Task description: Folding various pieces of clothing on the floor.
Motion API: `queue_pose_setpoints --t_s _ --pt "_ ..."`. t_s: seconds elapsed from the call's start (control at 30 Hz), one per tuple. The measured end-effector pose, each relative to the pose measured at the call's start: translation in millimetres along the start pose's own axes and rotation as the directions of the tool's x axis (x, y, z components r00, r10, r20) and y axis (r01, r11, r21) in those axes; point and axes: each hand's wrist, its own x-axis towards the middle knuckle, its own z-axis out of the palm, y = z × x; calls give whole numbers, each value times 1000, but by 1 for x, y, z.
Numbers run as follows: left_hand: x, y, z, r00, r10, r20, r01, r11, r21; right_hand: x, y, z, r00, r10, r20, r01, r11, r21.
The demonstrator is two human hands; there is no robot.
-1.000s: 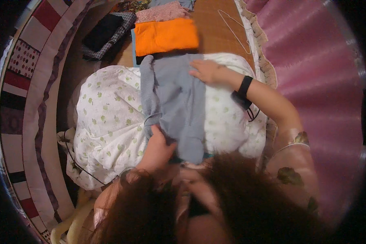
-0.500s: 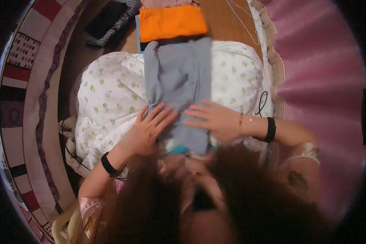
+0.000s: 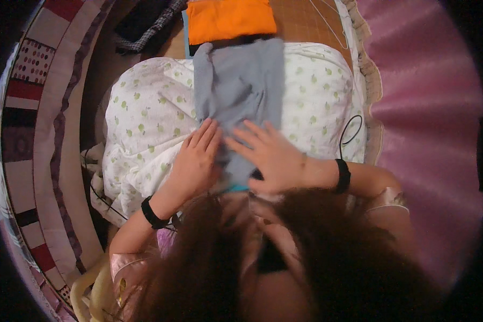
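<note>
A grey garment (image 3: 240,80), laid in a long narrow strip with some wrinkles, runs away from me over a white cloth with green apple prints (image 3: 150,115). My left hand (image 3: 196,158) lies on the garment's left edge, fingers stretched out and pointing away. Flat on the near part of the garment rests my right hand (image 3: 271,155), its fingers spread toward the left. Neither hand grips anything. The garment's near end is partly hidden by my hands and hair, with a bit of turquoise fabric (image 3: 236,188) showing there.
Beyond the grey garment lies a folded orange cloth (image 3: 231,21) on a dark one. Dark and checked folded clothes (image 3: 150,24) sit at the far left on the brown wooden surface (image 3: 300,27). A black cord loop (image 3: 351,129) lies right, beside a pink curtain (image 3: 424,107).
My right hand has slid left and slightly nearer across the garment, its fingers spreading wider. My left hand has shifted a little, with its fingers turned more away from me.
</note>
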Motion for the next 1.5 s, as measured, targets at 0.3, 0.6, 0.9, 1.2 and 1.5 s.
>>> queue_pose_setpoints --t_s 0.3,0.6,0.9,1.2,1.5 --pt "-11 -2 -15 998 53 -44 -57 992 -115 -38 39 21 985 -82 -152 72 995 -71" --pt "-21 12 -36 996 -58 -66 51 993 -103 -57 37 -3 945 174 -279 -89 952 292" --pt "17 26 -36 952 -184 246 205 977 -60 -13 18 -42 968 228 -101 -196 946 259" --pt "12 3 20 1000 3 -9 0 961 277 10 9 34 932 358 -51 -360 933 -23" --pt "2 -10 20 1000 10 -4 -9 988 152 -25 38 31 879 460 -125 -242 656 715"
